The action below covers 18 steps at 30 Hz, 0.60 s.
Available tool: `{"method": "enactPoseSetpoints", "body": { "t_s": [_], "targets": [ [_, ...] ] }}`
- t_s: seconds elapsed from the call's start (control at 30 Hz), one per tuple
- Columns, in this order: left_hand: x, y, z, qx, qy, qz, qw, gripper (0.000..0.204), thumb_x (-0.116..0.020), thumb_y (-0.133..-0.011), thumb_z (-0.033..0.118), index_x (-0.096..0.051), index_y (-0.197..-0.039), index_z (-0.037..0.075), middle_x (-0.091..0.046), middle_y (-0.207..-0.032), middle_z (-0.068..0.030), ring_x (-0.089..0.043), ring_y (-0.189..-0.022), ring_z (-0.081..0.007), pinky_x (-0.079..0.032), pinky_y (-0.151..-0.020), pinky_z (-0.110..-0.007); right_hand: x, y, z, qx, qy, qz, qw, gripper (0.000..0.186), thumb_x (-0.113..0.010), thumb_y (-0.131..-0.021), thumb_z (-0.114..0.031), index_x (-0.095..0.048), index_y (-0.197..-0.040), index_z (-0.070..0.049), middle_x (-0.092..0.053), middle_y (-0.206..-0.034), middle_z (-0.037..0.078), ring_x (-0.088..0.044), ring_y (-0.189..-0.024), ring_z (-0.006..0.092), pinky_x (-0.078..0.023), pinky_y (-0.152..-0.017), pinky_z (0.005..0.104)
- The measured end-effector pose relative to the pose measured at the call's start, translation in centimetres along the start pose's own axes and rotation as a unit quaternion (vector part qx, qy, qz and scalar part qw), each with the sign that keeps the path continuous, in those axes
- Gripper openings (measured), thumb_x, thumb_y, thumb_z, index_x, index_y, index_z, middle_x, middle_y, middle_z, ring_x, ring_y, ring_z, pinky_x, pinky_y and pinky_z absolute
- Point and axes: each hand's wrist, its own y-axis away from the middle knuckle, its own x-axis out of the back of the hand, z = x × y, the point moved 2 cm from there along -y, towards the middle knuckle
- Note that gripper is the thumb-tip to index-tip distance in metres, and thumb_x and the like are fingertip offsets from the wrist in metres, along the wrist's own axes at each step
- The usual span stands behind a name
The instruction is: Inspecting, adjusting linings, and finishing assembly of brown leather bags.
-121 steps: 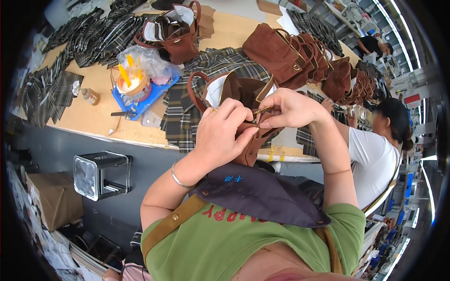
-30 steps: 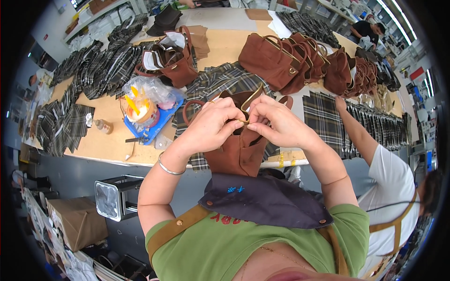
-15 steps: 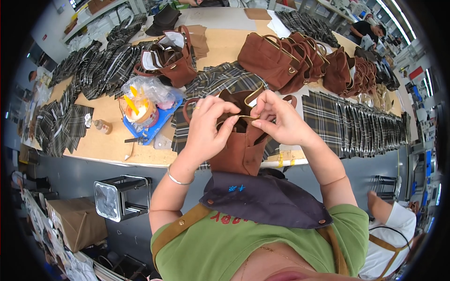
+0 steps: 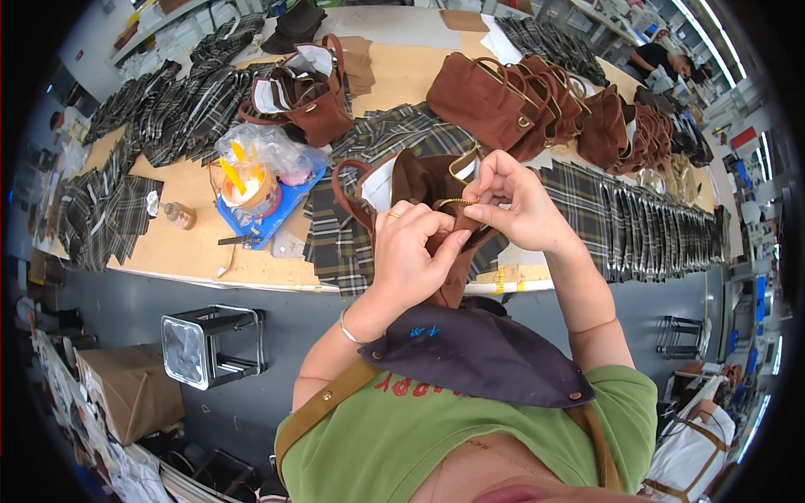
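A brown tote bag (image 4: 407, 176) with a white lining piece and dark brown interior stands open in front of me on plaid cloth pieces (image 4: 331, 247). My left hand (image 4: 412, 247) is curled at the bag's near rim, thumb and fingers closed on it. A little higher and to the right, my right hand (image 4: 511, 205) pinches the end of a gold-toothed zipper (image 4: 454, 200) that arches out of the bag's opening. The lower front of the bag is partly hidden behind my hands.
A blue tray (image 4: 277, 218) holds a paste tub with yellow handles, beside a small bottle (image 4: 179, 216). Brown bags (image 4: 478, 96) and plaid stacks (image 4: 637, 235) cover the table (image 4: 159, 247). A metal stool (image 4: 184, 348) stands at lower left. A co-worker (image 4: 650, 59) works behind.
My left hand has dropped lower and right, from the zipper toward the bag's rim. My right hand has risen slightly, still pinching the zipper. The white-shirted co-worker has mostly left view.
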Motion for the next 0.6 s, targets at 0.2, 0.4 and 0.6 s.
{"method": "enactPoseSetpoints", "body": {
  "t_s": [0.2,0.4,0.6],
  "targets": [
    [-0.3,0.32,0.12,-0.013,0.02,0.0,1.0,0.017,-0.076,-0.076,0.021,-0.064,-0.071,0.01,-0.056,-0.065,0.0008,-0.05,-0.07,-0.0206,-0.033,-0.071,-0.035,-0.27,0.69,0.21,0.008,-0.015,0.003,1.0,0.032,-0.066,-0.083,0.007,-0.041,-0.095,-0.008,-0.06,-0.091,0.002,-0.058,-0.084,0.0064,-0.046,-0.072,0.023],
    [-0.5,0.85,0.12,0.031,0.054,0.048,0.997,0.013,-0.075,-0.08,0.018,-0.067,-0.081,0.008,-0.063,-0.073,-0.0004,-0.054,-0.074,-0.017,-0.036,-0.076,-0.032,-0.63,0.68,-0.23,0.043,0.011,0.011,0.999,0.033,-0.066,-0.081,0.008,-0.039,-0.092,-0.008,-0.06,-0.09,0.003,-0.057,-0.082,0.0073,-0.046,-0.071,0.0237],
    [-0.87,0.54,0.2,0.034,0.061,0.036,0.997,0.01,-0.073,-0.079,0.016,-0.064,-0.078,0.011,-0.062,-0.069,0.0013,-0.055,-0.071,-0.0165,-0.035,-0.073,-0.032,-0.39,0.39,0.13,0.028,-0.013,0.02,0.999,0.034,-0.067,-0.08,0.007,-0.038,-0.089,-0.009,-0.058,-0.086,0.003,-0.056,-0.08,0.0071,-0.045,-0.07,0.0241]
  ]
}}
